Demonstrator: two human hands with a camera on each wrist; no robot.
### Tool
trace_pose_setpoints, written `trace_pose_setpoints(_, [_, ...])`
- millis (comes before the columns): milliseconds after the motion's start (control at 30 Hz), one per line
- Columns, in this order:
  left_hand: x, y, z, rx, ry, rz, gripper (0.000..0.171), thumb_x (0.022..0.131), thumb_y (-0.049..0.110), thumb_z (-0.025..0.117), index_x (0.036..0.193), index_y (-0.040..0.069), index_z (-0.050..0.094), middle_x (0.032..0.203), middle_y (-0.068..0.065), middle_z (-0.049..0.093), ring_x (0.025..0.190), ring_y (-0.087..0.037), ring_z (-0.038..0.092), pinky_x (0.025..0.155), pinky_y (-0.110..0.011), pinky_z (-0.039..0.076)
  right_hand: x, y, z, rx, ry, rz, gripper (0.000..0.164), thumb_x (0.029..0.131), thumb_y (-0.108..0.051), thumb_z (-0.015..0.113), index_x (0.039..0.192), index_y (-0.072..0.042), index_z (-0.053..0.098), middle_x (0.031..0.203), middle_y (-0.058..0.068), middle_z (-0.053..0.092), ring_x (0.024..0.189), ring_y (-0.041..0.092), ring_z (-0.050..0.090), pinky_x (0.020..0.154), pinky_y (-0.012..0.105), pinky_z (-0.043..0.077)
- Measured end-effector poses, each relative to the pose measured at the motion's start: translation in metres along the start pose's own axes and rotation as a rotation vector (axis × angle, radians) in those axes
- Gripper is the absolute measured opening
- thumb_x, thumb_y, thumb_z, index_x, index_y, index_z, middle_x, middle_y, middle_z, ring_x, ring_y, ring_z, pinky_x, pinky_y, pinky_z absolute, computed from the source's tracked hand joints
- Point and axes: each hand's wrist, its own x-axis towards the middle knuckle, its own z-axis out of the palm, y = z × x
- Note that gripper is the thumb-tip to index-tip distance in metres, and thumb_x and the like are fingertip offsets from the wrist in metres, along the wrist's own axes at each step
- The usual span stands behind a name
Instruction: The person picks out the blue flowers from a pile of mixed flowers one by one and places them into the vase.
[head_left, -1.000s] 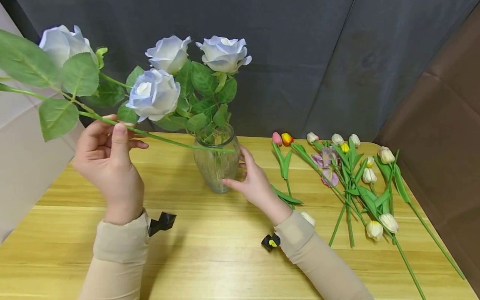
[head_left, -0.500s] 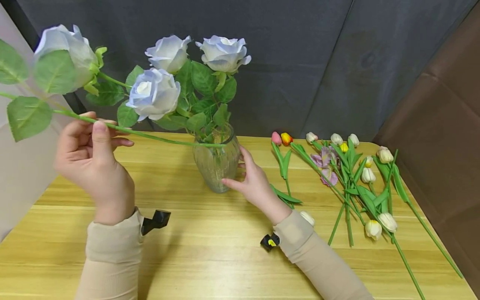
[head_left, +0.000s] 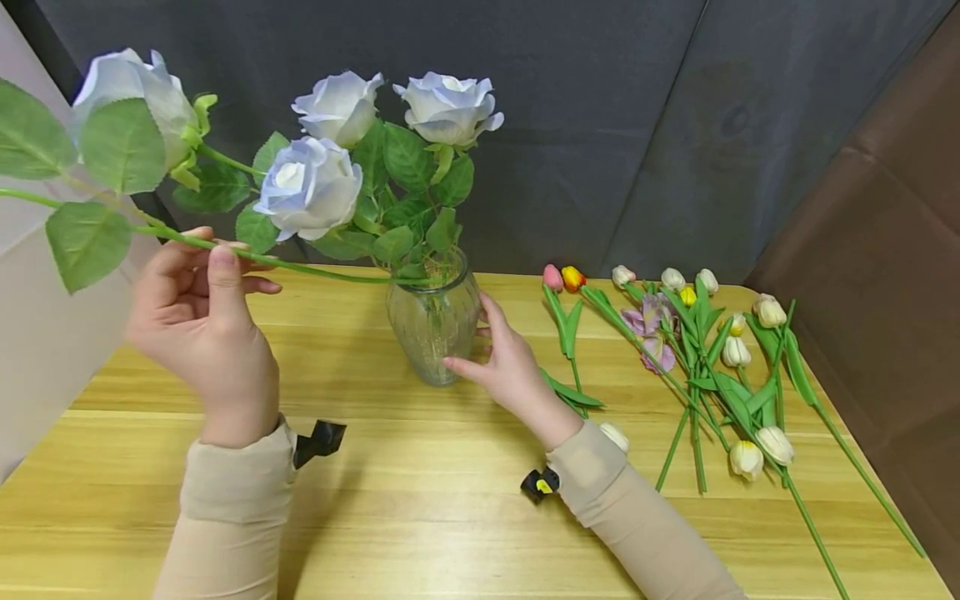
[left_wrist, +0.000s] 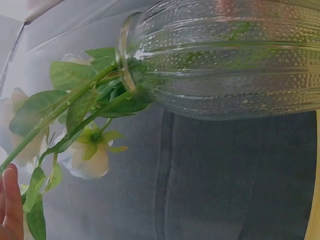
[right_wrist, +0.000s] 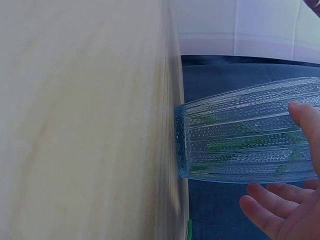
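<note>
My left hand pinches the green stem of an artificial flower between thumb and fingers. Serrated leaves sit on the stem at the left, and its bloom lies outside the head view. The stem's free end overlaps the rim of the clear ribbed glass vase. My right hand holds the vase low on its right side, thumb in front and fingers behind. Several pale blue roses stand in the vase, their stems showing through the glass. In the left wrist view, the stem slants to the vase mouth.
Artificial tulips in white, yellow, pink and orange lie across the right of the wooden table, with a purple flower among them. A dark cloth hangs behind, and a brown panel stands at the right.
My left hand has moved left and then slightly back right with the stem, so its end has shifted from past the vase's right side to over the rim. The right hand stays on the vase.
</note>
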Motion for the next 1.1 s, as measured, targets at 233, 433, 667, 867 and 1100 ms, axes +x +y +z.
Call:
trace_pose_setpoints(233, [-0.010,0.005,0.008,0.012,-0.072,-0.014,0.012,0.083,-0.007,0.068,0.091,-0.016,0.064,0.071,-0.020,0.062,0.059,-0.026,0.061,0.053,-0.025,0.051,-0.001,0.000,0.000,-0.005,-0.002,0.012,0.095,0.079,-0.027,0.080,0.152,-0.021,0.020,0.139,0.007,0.045,0.113,0.023,0.055,0.086,0.036,0.051])
trace_pose_setpoints(433, [-0.019,0.002,0.012,0.048,-0.143,-0.022,0.010,0.086,-0.008,0.065,0.089,-0.017,0.064,0.076,-0.018,0.061,0.061,-0.025,0.062,0.055,-0.026,0.051,-0.001,0.000,0.000,-0.016,0.000,0.008,0.095,0.079,-0.027,0.080,0.152,-0.021,0.020,0.139,0.007,0.046,0.113,0.022,0.056,0.086,0.036,0.051])
trace_pose_setpoints(667, [-0.023,-0.018,0.006,0.006,-0.197,-0.021,0.016,0.086,-0.007,0.064,0.081,-0.020,0.058,0.073,-0.021,0.060,0.059,-0.026,0.063,0.055,-0.029,0.052,0.000,0.001,0.000,-0.019,-0.001,0.001,0.095,0.079,-0.028,0.080,0.152,-0.020,0.020,0.139,0.007,0.046,0.113,0.022,0.056,0.085,0.036,0.052])
trace_pose_setpoints(867, [-0.027,-0.024,0.005,0.048,-0.226,-0.005,0.018,0.085,-0.006,0.066,0.079,-0.020,0.056,0.069,-0.020,0.062,0.055,-0.023,0.062,0.055,-0.030,0.053,-0.001,0.001,0.000,-0.012,-0.002,0.004,0.095,0.079,-0.028,0.080,0.152,-0.021,0.019,0.140,0.007,0.045,0.113,0.022,0.056,0.084,0.036,0.052])
trace_pose_setpoints(1100, [-0.031,-0.027,0.005,0.046,-0.272,-0.018,0.017,0.087,-0.006,0.063,0.081,-0.020,0.055,0.072,-0.020,0.063,0.058,-0.024,0.064,0.057,-0.030,0.053,0.000,0.001,0.001,-0.013,0.000,0.009,0.095,0.079,-0.028,0.080,0.152,-0.021,0.020,0.139,0.006,0.045,0.113,0.021,0.056,0.085,0.036,0.052])
